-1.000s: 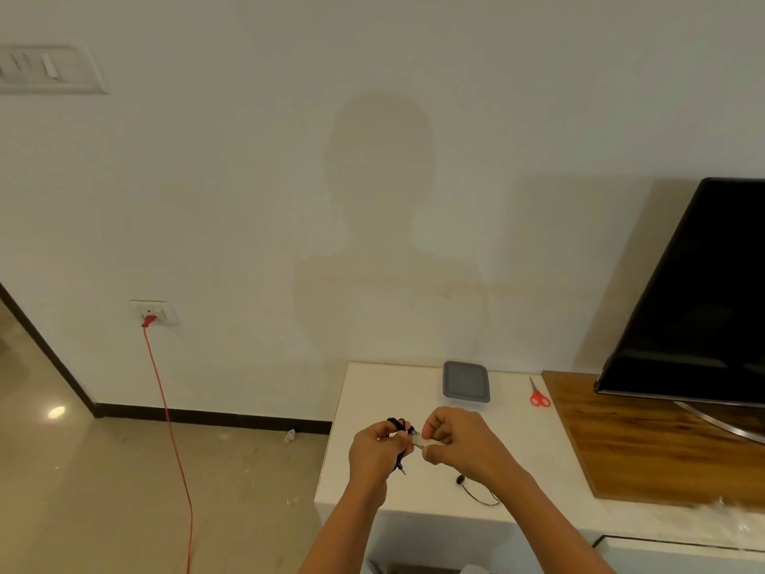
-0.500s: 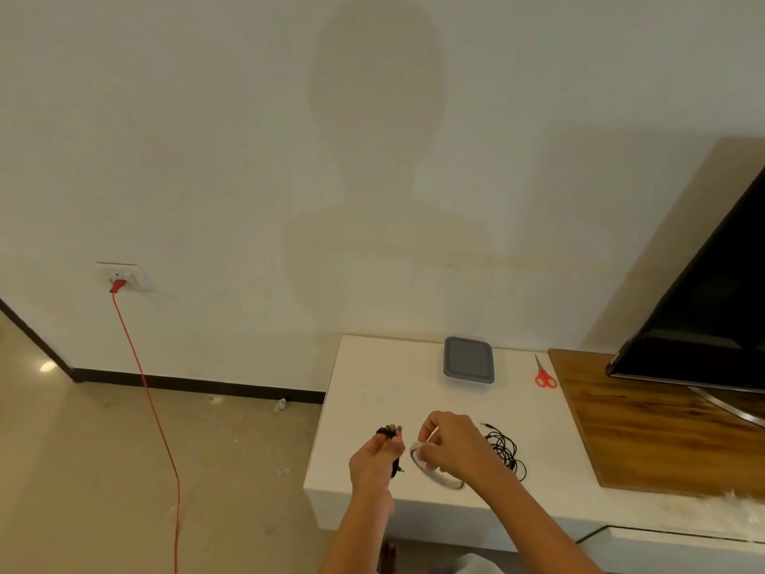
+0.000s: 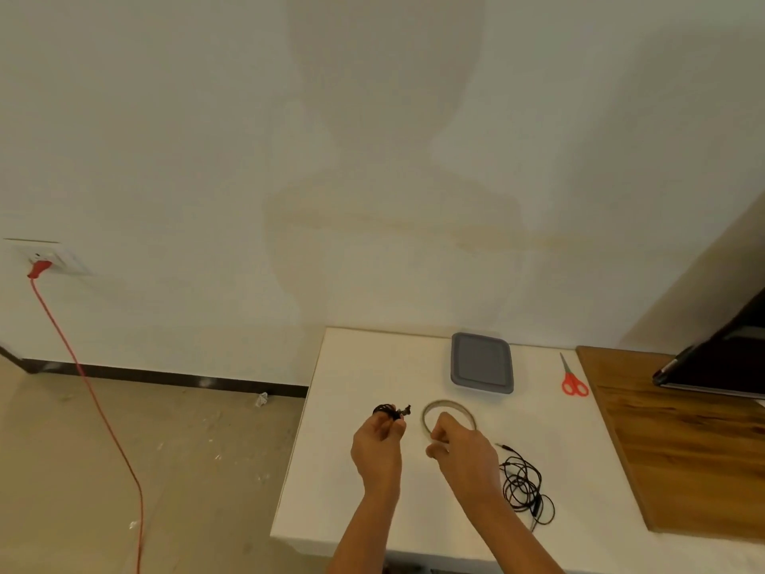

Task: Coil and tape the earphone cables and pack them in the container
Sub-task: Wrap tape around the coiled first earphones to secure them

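My left hand [image 3: 378, 443] pinches a small black coiled earphone cable [image 3: 391, 412] above the white table [image 3: 356, 366]. My right hand [image 3: 459, 447] grips the near rim of a thin roll of tape [image 3: 449, 410] just right of the coil. A second black earphone cable [image 3: 523, 488] lies loose and tangled on the table to the right of my right forearm. The grey container [image 3: 481, 362] with its lid on sits at the back of the table.
Red-handled scissors [image 3: 572, 379] lie right of the container. A wooden board [image 3: 683, 441] covers the table's right side, with a dark screen [image 3: 720, 358] above it. A red cord [image 3: 95, 403] hangs from a wall socket down to the floor at left.
The view has tilted down. My hands have drawn apart, and the tape roll in my right hand has come up and into plain view beside the coil.
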A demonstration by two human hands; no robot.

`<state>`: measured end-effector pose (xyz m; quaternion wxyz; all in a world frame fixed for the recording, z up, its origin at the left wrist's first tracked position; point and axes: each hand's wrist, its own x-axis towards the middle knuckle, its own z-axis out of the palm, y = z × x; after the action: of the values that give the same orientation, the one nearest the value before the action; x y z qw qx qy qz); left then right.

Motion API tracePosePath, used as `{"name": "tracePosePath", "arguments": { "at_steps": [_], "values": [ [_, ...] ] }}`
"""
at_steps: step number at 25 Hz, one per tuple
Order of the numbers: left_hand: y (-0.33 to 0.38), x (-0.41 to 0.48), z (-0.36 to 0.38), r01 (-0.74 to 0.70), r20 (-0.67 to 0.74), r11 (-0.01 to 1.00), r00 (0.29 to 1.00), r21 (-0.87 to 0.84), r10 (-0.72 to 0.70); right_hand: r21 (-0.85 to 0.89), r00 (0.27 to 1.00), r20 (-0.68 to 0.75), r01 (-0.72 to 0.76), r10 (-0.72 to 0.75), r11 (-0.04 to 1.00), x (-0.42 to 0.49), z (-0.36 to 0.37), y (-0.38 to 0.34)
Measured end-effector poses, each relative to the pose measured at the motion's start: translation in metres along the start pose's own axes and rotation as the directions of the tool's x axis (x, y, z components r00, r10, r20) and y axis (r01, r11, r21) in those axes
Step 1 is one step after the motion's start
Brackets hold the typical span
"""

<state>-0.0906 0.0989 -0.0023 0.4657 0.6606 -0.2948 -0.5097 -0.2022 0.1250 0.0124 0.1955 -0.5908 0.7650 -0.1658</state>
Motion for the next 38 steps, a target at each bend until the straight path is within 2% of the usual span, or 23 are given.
{"name": "tracePosePath", "arguments": {
  "at_steps": [5, 8, 10, 14, 16, 18, 19, 21, 23, 25, 26, 27, 29, 31, 33, 36, 38],
  "values": [
    [-0.050, 0.024, 0.032, 0.018, -0.153, 0.997, 0.988, 0.081, -0.005, 0.064, 0.986, -0.108, -0.120, 0.126, 0.991, 0.017, 0.059, 0.031],
    [-0.080, 0.028, 0.043, 0.000, -0.179, 0.991, 0.983, 0.137, 0.025, 0.076, 0.977, -0.125, -0.167, 0.175, 0.983, 0.017, 0.091, 0.057],
    [-0.090, 0.029, 0.049, -0.045, -0.170, 0.982, 0.982, 0.182, 0.076, 0.145, 0.984, -0.112, -0.119, 0.136, 0.982, 0.020, 0.104, 0.075],
    [-0.095, 0.034, 0.054, -0.079, -0.183, 0.972, 0.976, 0.221, 0.121, 0.263, 0.989, -0.141, 0.083, -0.047, 0.961, 0.025, 0.104, 0.095],
    [-0.095, 0.034, 0.054, -0.065, -0.176, 0.978, 0.979, 0.199, 0.101, 0.357, 0.973, -0.227, 0.133, -0.052, 0.925, 0.031, 0.083, 0.102],
    [-0.094, 0.032, 0.053, -0.066, -0.168, 0.984, 0.981, 0.165, 0.094, 0.302, 0.914, -0.405, 0.149, -0.015, 0.942, 0.051, 0.054, 0.122],
    [-0.093, 0.031, 0.052, -0.074, -0.166, 0.985, 0.981, 0.157, 0.100, 0.241, 0.877, -0.479, 0.084, 0.043, 0.967, 0.066, 0.036, 0.136],
    [-0.093, 0.031, 0.050, -0.092, -0.158, 0.983, 0.980, 0.160, 0.118, 0.146, 0.833, -0.502, -0.182, 0.232, 0.972, 0.104, 0.001, 0.175],
    [-0.094, 0.032, 0.049, -0.100, -0.146, 0.981, 0.981, 0.165, 0.125, -0.043, 0.867, -0.367, -0.377, 0.336, 0.925, 0.132, -0.015, 0.222],
    [-0.096, 0.034, 0.048, -0.107, -0.136, 0.981, 0.982, 0.160, 0.129, -0.184, 0.913, -0.181, -0.396, 0.365, 0.899, 0.139, -0.014, 0.253],
    [-0.098, 0.036, 0.047, -0.107, -0.134, 0.982, 0.983, 0.157, 0.128, -0.176, 0.914, -0.146, -0.400, 0.378, 0.900, 0.135, -0.011, 0.256],
    [-0.099, 0.037, 0.047, -0.103, -0.138, 0.983, 0.983, 0.153, 0.125, -0.134, 0.899, -0.177, -0.425, 0.400, 0.895, 0.126, -0.007, 0.248],
    [-0.101, 0.038, 0.047, -0.094, -0.145, 0.985, 0.983, 0.142, 0.114, -0.004, 0.851, -0.315, -0.445, 0.421, 0.896, 0.104, 0.005, 0.234],
    [-0.101, 0.038, 0.046, -0.082, -0.138, 0.990, 0.986, 0.117, 0.098, 0.073, 0.813, -0.382, -0.448, 0.440, 0.891, 0.074, 0.009, 0.217],
    [-0.097, 0.036, 0.044, -0.077, -0.112, 0.991, 0.990, 0.105, 0.089, 0.177, 0.781, -0.336, -0.496, 0.526, 0.850, 0.038, 0.006, 0.206],
    [-0.094, 0.033, 0.039, -0.051, -0.089, 0.995, 0.994, 0.082, 0.059, 0.353, 0.695, -0.178, -0.616, 0.697, 0.705, -0.003, 0.000, 0.206],
    [-0.092, 0.032, 0.036, -0.048, -0.088, 0.996, 0.995, 0.075, 0.054, 0.327, 0.660, -0.140, -0.673, 0.738, 0.664, -0.018, -0.002, 0.200]
  ]
}}
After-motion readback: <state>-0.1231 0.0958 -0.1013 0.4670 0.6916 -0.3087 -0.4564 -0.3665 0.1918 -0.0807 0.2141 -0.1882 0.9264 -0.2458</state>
